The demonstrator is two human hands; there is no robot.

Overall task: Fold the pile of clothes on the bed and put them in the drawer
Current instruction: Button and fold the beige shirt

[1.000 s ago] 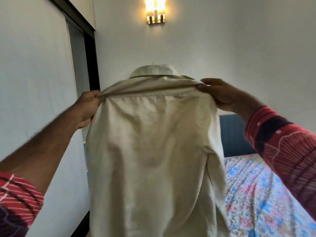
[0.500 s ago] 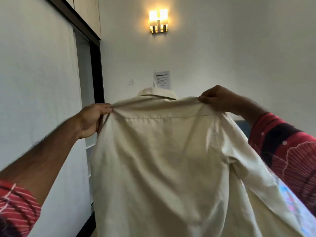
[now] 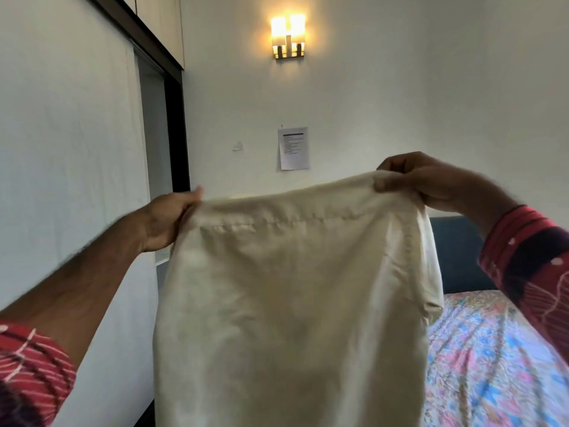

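A cream shirt [image 3: 289, 303] hangs in front of me with its back toward me, held up by its shoulders. My left hand [image 3: 167, 220] grips the left shoulder of the shirt. My right hand [image 3: 421, 180] pinches the right shoulder, a little higher than the left. The collar is hidden behind the top edge, and the shirt's bottom runs out of the frame. The bed [image 3: 492, 359], with a blue and pink floral cover, lies at the lower right. No drawer or pile of clothes is in view.
A white wardrobe panel [image 3: 67, 149] with a dark frame stands close on the left. A lit wall lamp [image 3: 288, 35] and a paper notice [image 3: 293, 148] hang on the far wall. A dark blue headboard [image 3: 458, 251] stands behind the bed.
Both hands have lowered the shirt in view, and the collar has dropped out of sight behind the top edge. The right sleeve, flared out half a second ago, now hangs close to the body.
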